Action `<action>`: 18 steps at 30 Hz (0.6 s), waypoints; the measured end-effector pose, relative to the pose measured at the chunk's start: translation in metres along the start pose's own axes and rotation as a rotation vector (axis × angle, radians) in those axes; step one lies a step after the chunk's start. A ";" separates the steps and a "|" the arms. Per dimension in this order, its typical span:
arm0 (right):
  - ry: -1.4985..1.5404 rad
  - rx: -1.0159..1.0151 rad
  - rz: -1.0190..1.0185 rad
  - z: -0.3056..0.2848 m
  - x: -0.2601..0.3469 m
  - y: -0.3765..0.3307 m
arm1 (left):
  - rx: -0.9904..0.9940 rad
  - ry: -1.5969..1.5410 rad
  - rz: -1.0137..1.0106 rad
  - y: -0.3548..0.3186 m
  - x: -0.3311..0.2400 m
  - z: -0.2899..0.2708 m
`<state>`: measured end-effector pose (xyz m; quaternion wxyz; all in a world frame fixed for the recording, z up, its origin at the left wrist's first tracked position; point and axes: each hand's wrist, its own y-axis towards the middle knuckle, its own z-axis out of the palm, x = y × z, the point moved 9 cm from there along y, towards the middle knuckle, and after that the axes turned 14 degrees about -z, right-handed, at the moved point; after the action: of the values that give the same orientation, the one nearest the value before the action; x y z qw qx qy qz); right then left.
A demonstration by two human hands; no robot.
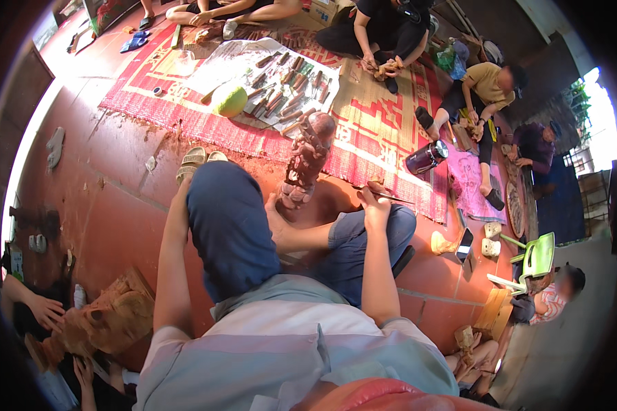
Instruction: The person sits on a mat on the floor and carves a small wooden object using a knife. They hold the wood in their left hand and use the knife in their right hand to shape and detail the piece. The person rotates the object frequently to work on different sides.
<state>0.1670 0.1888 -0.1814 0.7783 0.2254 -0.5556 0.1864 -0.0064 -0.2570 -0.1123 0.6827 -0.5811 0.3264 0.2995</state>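
Right hand (pixel 376 205) fingers pinched a thin carving tool (pixel 391 197); left hand (pixel 182 188) sat behind the knee, its fingers hidden. Just beyond the feet stood the wooden carving (pixel 307 161), likely heavy, stiff, best gripped low around its trunk.

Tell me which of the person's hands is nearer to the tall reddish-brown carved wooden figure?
Right. The right hand, holding a thin tool, sits just right of the carved wooden figure. The left hand is hidden behind the raised blue-clad knee, farther left.
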 end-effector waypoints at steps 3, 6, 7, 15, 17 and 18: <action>-0.017 -0.011 0.025 -0.005 0.021 -0.001 | -0.012 0.160 0.441 -0.027 -0.049 -0.009; 0.095 -0.062 -0.028 0.008 0.054 0.002 | 0.028 0.234 0.774 -0.081 -0.106 0.032; 0.100 -0.033 -0.127 0.021 0.071 0.005 | 0.108 0.253 0.797 -0.080 -0.112 0.047; -0.202 0.283 -0.470 0.124 0.145 -0.006 | 0.320 0.472 0.755 -0.049 -0.086 0.189; -0.465 0.368 -0.666 0.151 0.161 -0.011 | 0.278 0.500 0.806 -0.045 -0.083 0.206; -0.571 0.422 -0.755 0.162 0.166 -0.013 | 0.273 0.513 0.841 -0.045 -0.082 0.213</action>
<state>0.0989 0.0944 0.0197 0.5462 0.6040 -0.5764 -0.0683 0.0000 -0.0556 0.0036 0.4708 -0.3599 0.7251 0.3507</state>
